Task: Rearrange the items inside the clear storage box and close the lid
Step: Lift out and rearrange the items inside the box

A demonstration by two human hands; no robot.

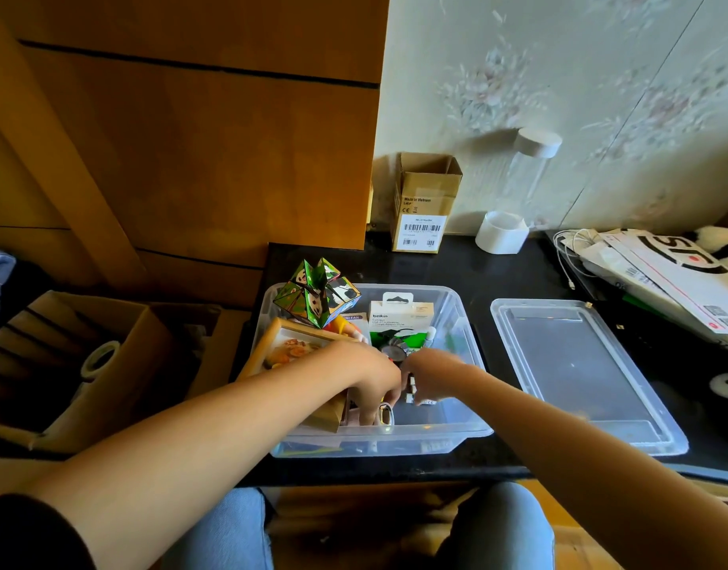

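Black table against a floral wall, wood panel to the left. Clear storage box sits mid-table, long axis running away from the person, packed with a Belkin adapter pack, a folded paper cube toy and a framed picture. Both hands are down in its near end: left hand fingers curled among small items, right hand fingers curled, can't tell on what. Lid lies flat just right of the box, parallel to it, so right hand is nearer for closing
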